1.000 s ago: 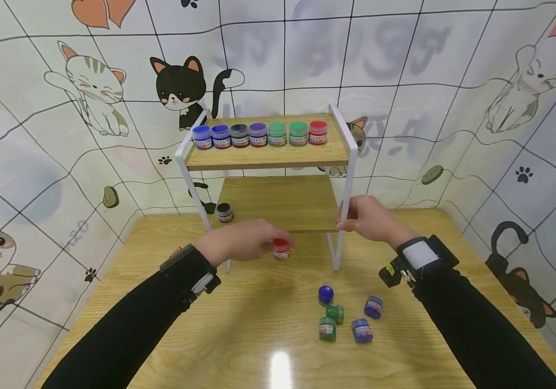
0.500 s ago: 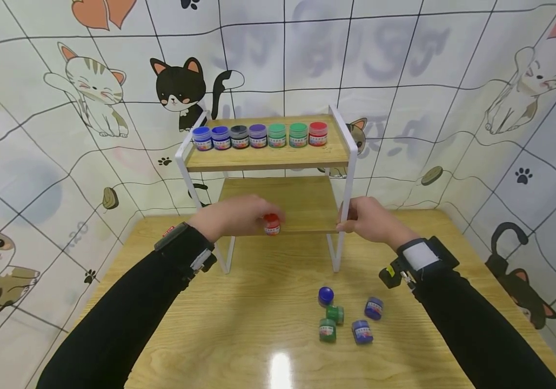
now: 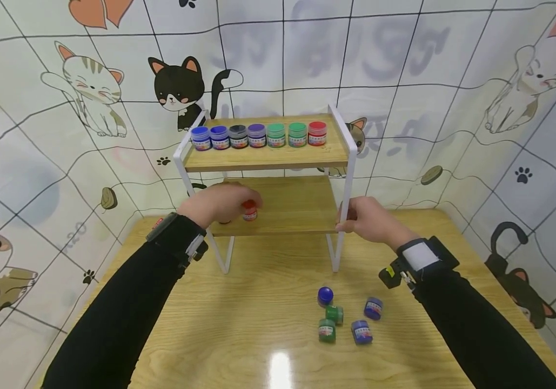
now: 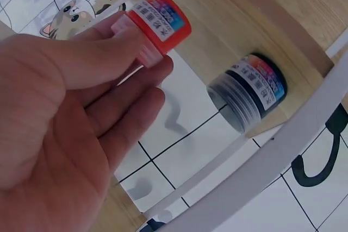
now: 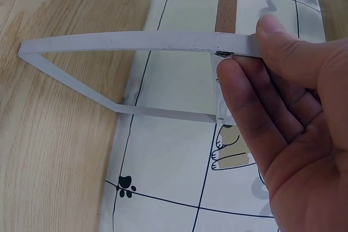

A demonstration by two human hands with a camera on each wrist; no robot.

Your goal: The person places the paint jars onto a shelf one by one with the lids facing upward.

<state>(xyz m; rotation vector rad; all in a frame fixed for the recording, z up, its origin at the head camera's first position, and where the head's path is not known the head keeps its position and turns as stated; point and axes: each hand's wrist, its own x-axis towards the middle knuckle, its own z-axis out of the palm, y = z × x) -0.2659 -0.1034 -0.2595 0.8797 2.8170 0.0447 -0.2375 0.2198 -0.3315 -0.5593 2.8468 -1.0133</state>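
Red round plastic jar with a translucent lid (image 3: 249,212), pinched in the left hand at the lower shelf

The left hand (image 3: 220,204) pinches the jar by its lid, thumb on one side and fingers on the other; the left wrist view shows the last two fingers bent and off the jar. The jar is at the front of the lower pale-wood shelf (image 3: 297,202), left of its middle; whether its base touches the board I cannot tell. Just beside it, near the shelf's left end, stands a black round jar with a clear lid (image 4: 247,93), mostly hidden behind the hand in the head view.

The right hand (image 3: 372,220) pinches the white flat-bar upright (image 3: 347,194) at the right end of the same shelf, thumb against one face, fingers against the other.

Above, on the upper pale-wood shelf (image 3: 268,158), seven labelled jars stand in a row. From left to right they are two blue jars (image 3: 201,139), a black jar (image 3: 238,137), a purple jar (image 3: 257,135), two green jars (image 3: 276,135) and a second red jar (image 3: 317,134).

On the light wooden table (image 3: 219,324), in front of the rack and toward the right, three dark-blue jars (image 3: 362,332) and two dark-green jars (image 3: 327,330) sit in a loose group. Behind everything hangs a white backdrop printed with cartoon cats (image 3: 394,119).
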